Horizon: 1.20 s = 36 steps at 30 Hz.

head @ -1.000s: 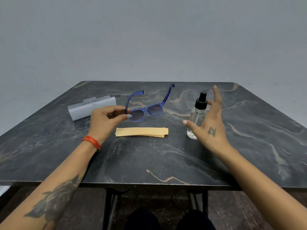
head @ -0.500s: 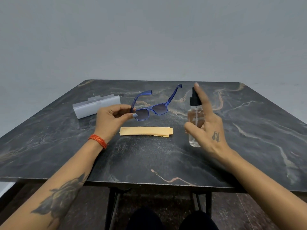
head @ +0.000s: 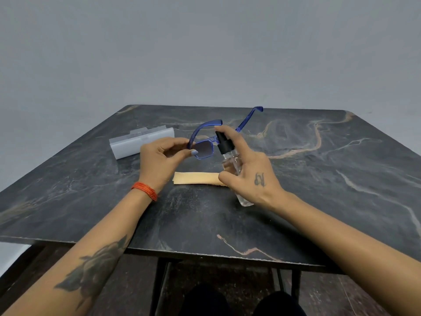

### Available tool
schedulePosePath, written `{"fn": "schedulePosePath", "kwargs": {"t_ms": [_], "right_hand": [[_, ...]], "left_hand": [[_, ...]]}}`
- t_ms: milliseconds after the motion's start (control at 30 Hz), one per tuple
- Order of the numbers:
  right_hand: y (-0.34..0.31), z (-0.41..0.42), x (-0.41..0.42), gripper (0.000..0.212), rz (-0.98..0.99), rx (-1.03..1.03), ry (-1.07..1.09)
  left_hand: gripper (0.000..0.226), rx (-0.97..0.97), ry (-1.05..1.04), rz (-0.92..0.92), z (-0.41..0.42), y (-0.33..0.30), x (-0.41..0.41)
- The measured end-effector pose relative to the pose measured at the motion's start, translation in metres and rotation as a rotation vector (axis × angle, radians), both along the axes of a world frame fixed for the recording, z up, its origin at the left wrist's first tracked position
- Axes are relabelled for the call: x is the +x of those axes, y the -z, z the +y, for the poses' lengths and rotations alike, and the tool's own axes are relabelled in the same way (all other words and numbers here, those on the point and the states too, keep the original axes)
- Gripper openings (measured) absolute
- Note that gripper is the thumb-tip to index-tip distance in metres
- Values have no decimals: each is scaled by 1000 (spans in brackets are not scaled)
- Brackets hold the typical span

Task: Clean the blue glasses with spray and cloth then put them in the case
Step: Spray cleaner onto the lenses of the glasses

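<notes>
On dark marble table [head: 319, 201]: 1 case [head: 136, 144], 1 cloth [head: 196, 178]. Above it: left hand [head: 159, 160] pinching 1 blue glasses [head: 204, 147] by frame corner; right hand [head: 252, 176] gripping 1 spray bottle [head: 230, 160], forefinger on nozzle. Right lens hidden behind bottle; cloth end covered by hand.

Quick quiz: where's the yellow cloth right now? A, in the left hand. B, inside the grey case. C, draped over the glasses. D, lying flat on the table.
D: the yellow cloth lies flat on the table, below the glasses, with neither hand gripping it.
</notes>
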State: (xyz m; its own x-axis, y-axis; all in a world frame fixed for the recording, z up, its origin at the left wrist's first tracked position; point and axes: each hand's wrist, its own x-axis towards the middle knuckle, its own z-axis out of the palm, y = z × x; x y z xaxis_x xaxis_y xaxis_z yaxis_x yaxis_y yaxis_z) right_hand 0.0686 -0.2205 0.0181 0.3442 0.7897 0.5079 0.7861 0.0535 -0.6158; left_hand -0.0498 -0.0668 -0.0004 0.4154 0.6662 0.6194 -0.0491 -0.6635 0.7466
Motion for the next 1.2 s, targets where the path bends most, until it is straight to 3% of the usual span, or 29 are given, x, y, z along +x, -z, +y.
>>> {"fn": "schedulePosePath", "kwargs": {"t_ms": [500,867,1200], "right_hand": [[2,11,3,69,29,-57,79],[5,-1,8,88,104,10,169],[4,-6,22,75,73,50,291]], "left_hand": [[22,66,40,-26,-1,0,2],[22,55,61,-70,1,0,1],[21,76,74,-80,3,1,1]]}}
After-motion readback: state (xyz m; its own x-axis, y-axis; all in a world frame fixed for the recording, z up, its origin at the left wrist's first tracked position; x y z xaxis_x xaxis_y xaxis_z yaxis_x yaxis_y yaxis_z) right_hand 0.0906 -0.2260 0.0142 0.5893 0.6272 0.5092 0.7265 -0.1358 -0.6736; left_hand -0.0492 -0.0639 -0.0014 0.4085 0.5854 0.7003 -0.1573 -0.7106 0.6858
